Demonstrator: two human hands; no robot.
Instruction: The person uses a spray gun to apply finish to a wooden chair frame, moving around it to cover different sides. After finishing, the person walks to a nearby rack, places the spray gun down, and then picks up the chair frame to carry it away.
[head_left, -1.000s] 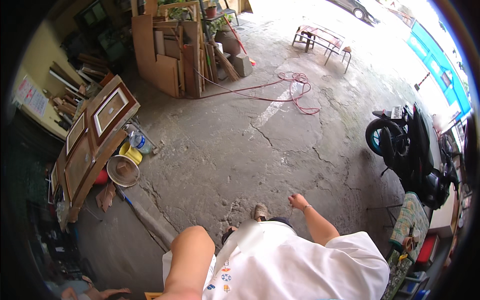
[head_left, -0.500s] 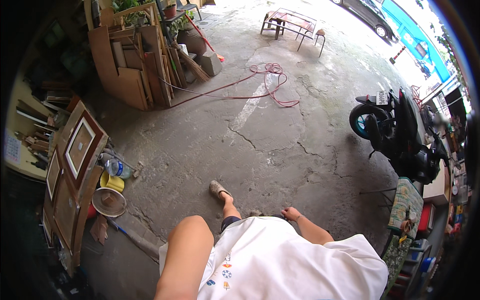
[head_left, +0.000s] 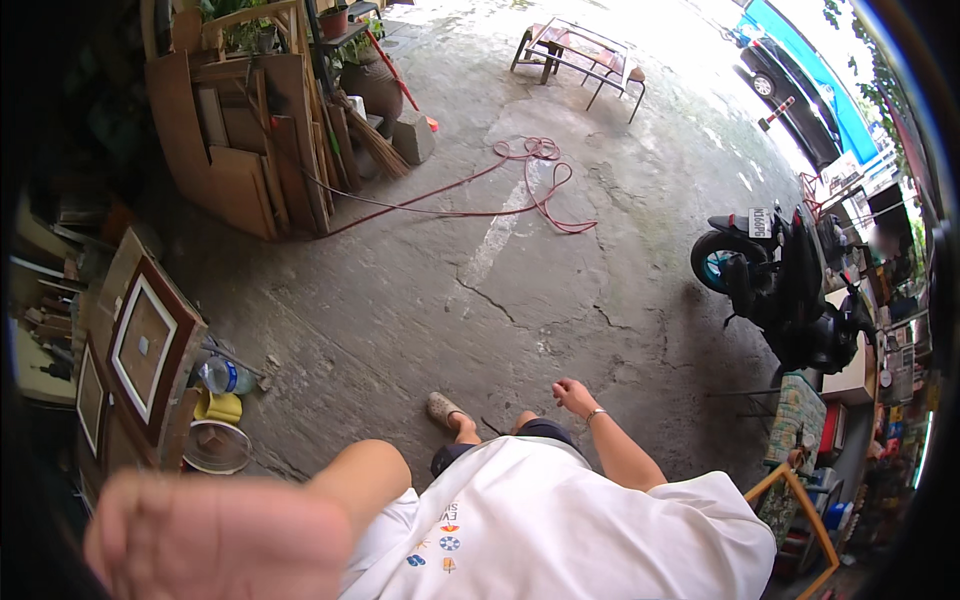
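Note:
My left hand (head_left: pixel 225 530) is raised close at the lower left, large and smeared by motion, so its fingers cannot be made out clearly. No object shows in it. My right hand (head_left: pixel 574 398) hangs in front of me over the concrete floor (head_left: pixel 400 310), fingers loosely bent and a little apart, with nothing in them. A bracelet (head_left: pixel 595 413) circles that wrist. Neither hand touches anything that I can see. Below are my white shirt (head_left: pixel 540 520) and one clog (head_left: pixel 445 408) on my foot.
Leaning wood panels (head_left: pixel 235 130) and framed boards (head_left: pixel 145 345) line the left, near a round basin (head_left: pixel 218 447). A red hose (head_left: pixel 430 208) lies across the cracked floor. On the right stand a motorcycle (head_left: pixel 790 270) and a patterned cushion (head_left: pixel 797 410). Ahead is a low frame table (head_left: pixel 580 50).
My left hand has come up into view at the lower left. The right hand has swung slightly forward, its fingers loosening. My feet have shifted, and an orange-brown frame has appeared at the lower right.

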